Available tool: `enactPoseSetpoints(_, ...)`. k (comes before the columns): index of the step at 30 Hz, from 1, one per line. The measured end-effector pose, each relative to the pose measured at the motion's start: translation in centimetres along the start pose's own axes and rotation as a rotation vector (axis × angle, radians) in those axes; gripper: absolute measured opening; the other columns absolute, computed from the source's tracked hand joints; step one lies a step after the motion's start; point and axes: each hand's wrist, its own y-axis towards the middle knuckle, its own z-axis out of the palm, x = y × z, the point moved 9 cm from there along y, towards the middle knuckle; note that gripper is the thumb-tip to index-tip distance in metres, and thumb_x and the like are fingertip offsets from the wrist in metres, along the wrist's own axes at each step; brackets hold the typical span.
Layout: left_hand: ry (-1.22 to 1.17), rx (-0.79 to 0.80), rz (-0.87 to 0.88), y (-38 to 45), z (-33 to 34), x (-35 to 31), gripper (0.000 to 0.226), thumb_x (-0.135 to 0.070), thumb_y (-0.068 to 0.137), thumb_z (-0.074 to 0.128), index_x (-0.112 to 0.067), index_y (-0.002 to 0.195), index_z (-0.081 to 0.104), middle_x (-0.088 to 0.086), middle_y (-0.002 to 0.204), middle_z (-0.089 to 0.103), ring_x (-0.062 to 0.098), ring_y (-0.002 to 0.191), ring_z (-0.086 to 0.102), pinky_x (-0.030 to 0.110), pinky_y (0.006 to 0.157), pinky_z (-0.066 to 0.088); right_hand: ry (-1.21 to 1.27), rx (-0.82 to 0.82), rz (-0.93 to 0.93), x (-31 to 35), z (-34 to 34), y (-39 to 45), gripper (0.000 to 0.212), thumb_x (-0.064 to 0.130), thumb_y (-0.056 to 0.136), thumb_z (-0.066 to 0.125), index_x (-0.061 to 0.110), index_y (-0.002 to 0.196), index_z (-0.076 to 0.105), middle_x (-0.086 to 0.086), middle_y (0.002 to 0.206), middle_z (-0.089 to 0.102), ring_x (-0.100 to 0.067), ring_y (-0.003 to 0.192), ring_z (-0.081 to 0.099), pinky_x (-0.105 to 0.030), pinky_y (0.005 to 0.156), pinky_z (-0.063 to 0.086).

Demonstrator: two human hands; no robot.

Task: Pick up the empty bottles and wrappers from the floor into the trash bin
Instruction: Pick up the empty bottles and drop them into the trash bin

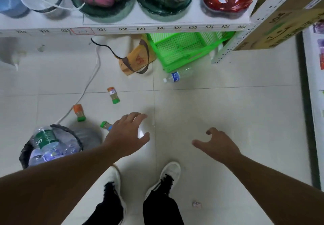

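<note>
Above the tiled floor, left hand fingers spread, right hand loosely curled, both holding nothing.

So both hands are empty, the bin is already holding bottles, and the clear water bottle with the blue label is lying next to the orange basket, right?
Not quite: the basket is green, not orange, as the head view shows. The rest holds: the left hand and right hand are both empty, the bin already holds bottles, and the clear water bottle with the blue label lies on the floor beside that basket.
</note>
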Motion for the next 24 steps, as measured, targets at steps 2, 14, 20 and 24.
enactPoseSetpoints(2,-0.028,0.003,-0.014,0.7,0.1,0.1,0.071,-0.066,0.085,0.051,-0.039,0.15,0.043,-0.013,0.151,0.051,0.018,0.134,0.051,0.043,0.101,0.046,-0.006,0.001,0.0,0.5,-0.3,0.9,0.1,0.085,0.064,0.065,0.026,0.144,0.051,-0.006,0.139,0.061,-0.028,0.12,0.065,-0.047,0.097,0.056)
enactPoseSetpoints(14,-0.091,0.073,-0.011,6.1,0.3,7.1,0.079,-0.068,0.084,0.043,-0.033,0.155,0.041,-0.007,0.157,0.047,0.022,0.139,0.048,0.048,0.11,0.045,-0.053,0.013,-0.077,11.2,-0.4,7.5,0.106,0.083,0.062,0.069,0.029,0.151,0.046,-0.007,0.142,0.057,-0.03,0.127,0.06,-0.047,0.1,0.054)
enactPoseSetpoints(20,-0.103,0.046,-0.016,9.5,1.7,9.5,0.076,-0.068,0.087,0.045,-0.033,0.154,0.038,-0.006,0.155,0.047,0.023,0.135,0.05,0.047,0.107,0.048,-0.08,-0.001,-0.122,15.3,-1.0,12.5,0.103,0.076,0.067,0.074,0.029,0.154,0.043,-0.008,0.148,0.052,-0.032,0.128,0.06,-0.046,0.101,0.054)
enactPoseSetpoints(24,-0.105,0.023,-0.027,12.0,3.8,10.3,0.074,-0.069,0.087,0.046,-0.036,0.153,0.036,-0.006,0.153,0.048,0.023,0.134,0.051,0.047,0.105,0.05,-0.108,0.004,-0.143,16.2,-0.9,16.8,0.102,0.072,0.069,0.076,0.032,0.155,0.04,-0.007,0.152,0.048,-0.032,0.13,0.058,-0.047,0.102,0.053)
